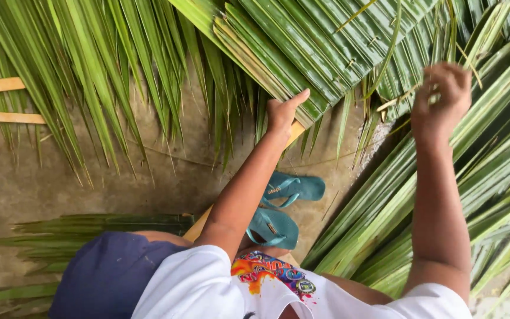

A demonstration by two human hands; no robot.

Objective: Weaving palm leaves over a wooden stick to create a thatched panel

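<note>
Both arms stretch forward from short white sleeves, bare to the hands. The left hand (283,112) presses flat on the edge of the stitched leaf panel (302,53), thumb pointing out along it. The right hand (441,97) is raised beside that panel, fingers curled shut, wrist bent, forearm nearly upright.

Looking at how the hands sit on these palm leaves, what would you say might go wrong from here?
The left hand presses only the edge of the folded green palm-leaf panel on its pale wooden slat, so the layers might slide apart. The right hand pinches a thin leaf strip that may tear. The teal rubber sandals lie loose underfoot, a possible trip.
</note>
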